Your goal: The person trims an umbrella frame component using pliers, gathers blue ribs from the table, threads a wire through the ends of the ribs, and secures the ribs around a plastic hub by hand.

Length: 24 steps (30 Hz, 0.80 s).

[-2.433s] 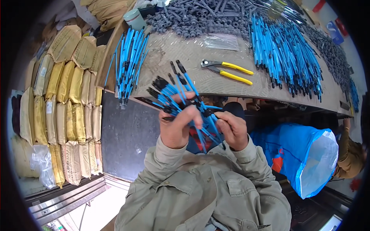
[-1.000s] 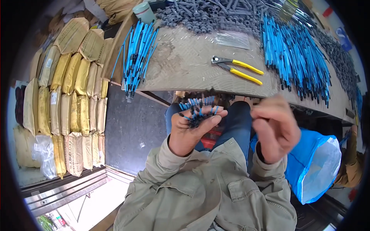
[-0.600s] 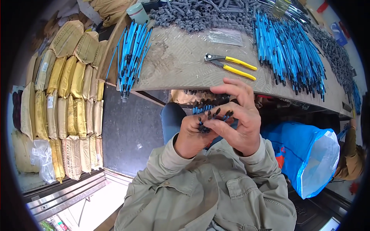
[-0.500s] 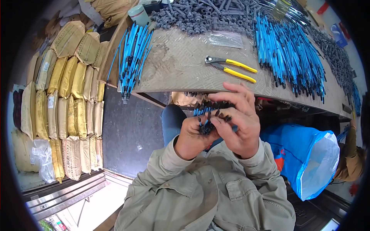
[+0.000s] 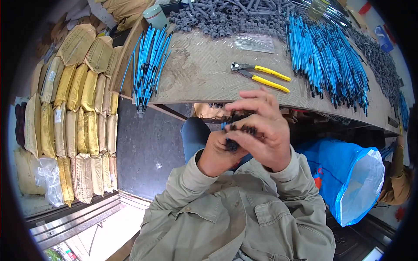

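Over my lap, my left hand (image 5: 216,155) is closed round a bundle of thin blue rods with black ends (image 5: 232,145). Only the black tips and a little blue show between the hands. My right hand (image 5: 269,141) arches over the top of the bundle, its thumb and fingers bent round the black tips. Slight blur hides exactly which tips it grips. Beyond the hands, end-cutting pliers (image 5: 266,78) with yellow handles lie on the table, near a stack of thin clear strips (image 5: 255,43).
Grey plastic fittings (image 5: 230,19) heap at the table's back. Blue rods lie in a small pile (image 5: 150,65) at left and a large one (image 5: 326,65) at right. A cup (image 5: 156,16) stands back left. A blue bag (image 5: 335,174) is at my right, stacked packages (image 5: 78,108) left. Another person's arm (image 5: 397,174) shows far right.
My right hand has shifted slightly up and left, its fingers now more curled over the black tips. The left hand stays nearly still round the bundle.
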Available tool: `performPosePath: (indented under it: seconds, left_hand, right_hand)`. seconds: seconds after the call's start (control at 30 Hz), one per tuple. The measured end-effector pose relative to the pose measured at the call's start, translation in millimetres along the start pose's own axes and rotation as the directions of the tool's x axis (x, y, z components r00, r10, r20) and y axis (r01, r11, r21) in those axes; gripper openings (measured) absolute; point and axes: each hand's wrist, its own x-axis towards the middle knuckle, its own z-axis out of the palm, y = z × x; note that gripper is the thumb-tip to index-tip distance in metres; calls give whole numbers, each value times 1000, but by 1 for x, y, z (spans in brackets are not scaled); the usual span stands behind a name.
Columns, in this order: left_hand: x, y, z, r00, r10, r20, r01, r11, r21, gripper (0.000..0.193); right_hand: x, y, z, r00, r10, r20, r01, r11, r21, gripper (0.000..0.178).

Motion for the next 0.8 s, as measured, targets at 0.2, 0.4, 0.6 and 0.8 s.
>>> performPosePath:
  seconds: [0.2,0.4,0.6,0.8]
  left_hand:
    - [-6,46,-17,990,-21,141,-10,977,213,22]
    - [-17,72,-13,973,-139,183,161,980,-113,22]
    - [-17,76,-34,901,-20,433,120,972,-205,42]
    - [14,95,-19,893,-212,397,114,960,255,34]
  right_hand:
    - [5,42,-7,949,39,-314,110,890,443,35]
    - [-10,141,-13,984,170,-45,-170,861,-478,45]
    - [-17,130,-34,932,356,-69,-304,663,-684,41]
    - [-18,78,14,982,178,61,-164,650,742,50]
